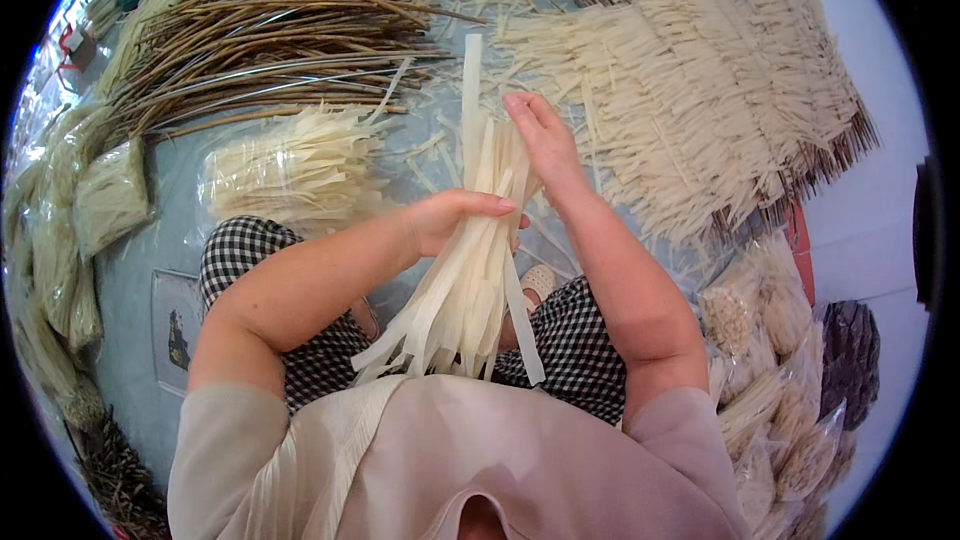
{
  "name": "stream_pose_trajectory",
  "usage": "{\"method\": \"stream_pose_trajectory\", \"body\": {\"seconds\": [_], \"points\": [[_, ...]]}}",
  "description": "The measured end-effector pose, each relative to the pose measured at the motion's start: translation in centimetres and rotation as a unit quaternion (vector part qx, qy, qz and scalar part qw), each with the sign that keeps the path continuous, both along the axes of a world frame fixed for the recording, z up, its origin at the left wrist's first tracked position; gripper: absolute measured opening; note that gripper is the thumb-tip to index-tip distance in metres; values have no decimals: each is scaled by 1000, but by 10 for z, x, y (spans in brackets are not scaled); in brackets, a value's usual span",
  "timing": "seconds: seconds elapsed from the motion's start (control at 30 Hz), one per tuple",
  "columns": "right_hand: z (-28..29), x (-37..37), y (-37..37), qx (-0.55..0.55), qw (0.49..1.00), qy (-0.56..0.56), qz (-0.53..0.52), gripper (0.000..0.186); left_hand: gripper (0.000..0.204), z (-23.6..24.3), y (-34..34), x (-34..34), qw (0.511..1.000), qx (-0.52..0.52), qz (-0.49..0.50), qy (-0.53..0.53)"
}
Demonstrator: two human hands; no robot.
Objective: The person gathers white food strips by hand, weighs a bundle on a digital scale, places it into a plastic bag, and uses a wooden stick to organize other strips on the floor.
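Clasps in the left hand (450, 220) a loose bundle of ribbon-like strips (480, 280), with the thumb laid across the front. Touches the upper right side of the same bundle with the right hand (550, 150), with fingers extended together; cannot tell whether it also grips. Stands roughly upright, in front of the body, between the knees of black-and-white checked trousers (575, 340). Looks creamy white, flat, thin and slightly translucent; narrows at the grip and fans out below into uneven, blunt ends. Rises at the top left into one longer straight strip (472, 90).

Shows to the left, on the grey floor (130, 330), a thick packet of similar strips (290, 165) under glossy clear film, ragged at its right end. Includes beyond it a heap of slender brown sticks (270, 40), woody and gently bowed. Shows at right a broad, shaggy pile of cream strips (690, 90) in overlapping rows, with dark stick ends (862, 135) along its edge. Includes shiny, crinkled clear bags (795, 380) at lower right.
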State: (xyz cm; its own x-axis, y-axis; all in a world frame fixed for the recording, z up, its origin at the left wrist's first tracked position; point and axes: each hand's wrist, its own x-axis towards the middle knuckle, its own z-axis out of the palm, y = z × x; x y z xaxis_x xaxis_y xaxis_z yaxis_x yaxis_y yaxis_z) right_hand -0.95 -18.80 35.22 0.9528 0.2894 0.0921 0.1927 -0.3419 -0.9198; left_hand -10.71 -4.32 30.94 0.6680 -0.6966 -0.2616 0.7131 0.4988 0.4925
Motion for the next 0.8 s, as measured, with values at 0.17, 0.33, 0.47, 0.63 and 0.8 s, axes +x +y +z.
{"method": "stream_pose_trajectory", "body": {"seconds": [0.17, 0.33, 0.47, 0.63, 0.8], "points": [[56, 43, 8, 24, 997, -76, 0, 51, 48, 14, -12, 2, 988, 134, -43, -58], [87, 54, 5, -134, 947, 135, 258, 55, 53, 18, -4, -4, 989, 115, -57, -72], [59, 53, -2, -236, 945, -50, 221, 53, 54, 21, -7, -2, 994, 83, -44, -60], [70, 29, 14, -219, 890, 238, 321, 61, 51, 10, -1, -8, 997, 69, -31, -35], [56, 26, 6, -194, 935, -6, 298, 68, 45, 16, 0, -10, 994, 108, 13, -4]]}}
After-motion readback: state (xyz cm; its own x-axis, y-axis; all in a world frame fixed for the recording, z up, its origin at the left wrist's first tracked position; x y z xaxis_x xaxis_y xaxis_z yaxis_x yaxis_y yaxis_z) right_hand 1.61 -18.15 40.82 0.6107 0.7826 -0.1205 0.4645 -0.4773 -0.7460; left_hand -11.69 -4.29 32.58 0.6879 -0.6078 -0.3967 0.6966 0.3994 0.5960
